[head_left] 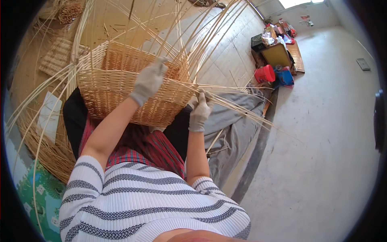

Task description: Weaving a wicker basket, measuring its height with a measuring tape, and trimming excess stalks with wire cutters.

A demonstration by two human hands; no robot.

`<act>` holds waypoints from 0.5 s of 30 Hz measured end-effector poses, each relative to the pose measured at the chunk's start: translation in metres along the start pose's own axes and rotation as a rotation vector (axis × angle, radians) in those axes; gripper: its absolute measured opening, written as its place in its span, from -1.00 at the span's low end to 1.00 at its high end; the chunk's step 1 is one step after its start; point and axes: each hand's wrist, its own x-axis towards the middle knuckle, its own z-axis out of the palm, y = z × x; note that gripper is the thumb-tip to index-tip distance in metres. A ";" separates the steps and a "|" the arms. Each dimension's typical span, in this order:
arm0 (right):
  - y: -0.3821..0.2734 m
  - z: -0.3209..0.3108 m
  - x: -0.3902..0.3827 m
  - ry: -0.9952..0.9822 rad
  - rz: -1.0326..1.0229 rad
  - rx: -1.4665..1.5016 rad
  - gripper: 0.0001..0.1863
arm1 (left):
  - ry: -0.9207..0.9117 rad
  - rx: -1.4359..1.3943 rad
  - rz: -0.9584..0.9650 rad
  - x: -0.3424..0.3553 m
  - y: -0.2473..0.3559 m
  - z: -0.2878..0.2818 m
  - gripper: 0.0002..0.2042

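Observation:
A wicker basket (121, 94), half woven and open at the top, rests tilted across my lap. Long pale cane strands (213, 36) stick out from its rim and corners. My left hand (149, 82), in a light grey glove, lies over the near rim, its fingers closed at an upright strand. My right hand (200, 112), gloved the same way, is at the basket's right corner. Its fingers pinch strands where the bundle fans out to the right. Both hands' fingertips are partly hidden.
A woven mat piece (60, 56) and bundled canes (70, 12) lie at the far left. Loose canes (50, 155) curve beside my left leg. Grey cloth (231, 137) spreads at my right. Beyond are a red bucket (265, 74), a blue container (285, 76) and a cluttered cabinet (276, 56).

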 end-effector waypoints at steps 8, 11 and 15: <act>-0.043 0.104 0.069 -0.427 -0.649 -0.266 -0.29 | -0.323 -0.129 -0.531 0.025 0.024 0.029 -0.77; -0.036 0.020 0.038 -0.245 -0.405 -0.259 -0.43 | -0.423 -0.145 -0.562 0.030 0.021 0.029 -0.77; -0.010 -0.028 -0.007 -0.110 -0.083 -0.456 -0.57 | -0.318 -0.209 -0.468 0.015 0.011 0.042 -0.75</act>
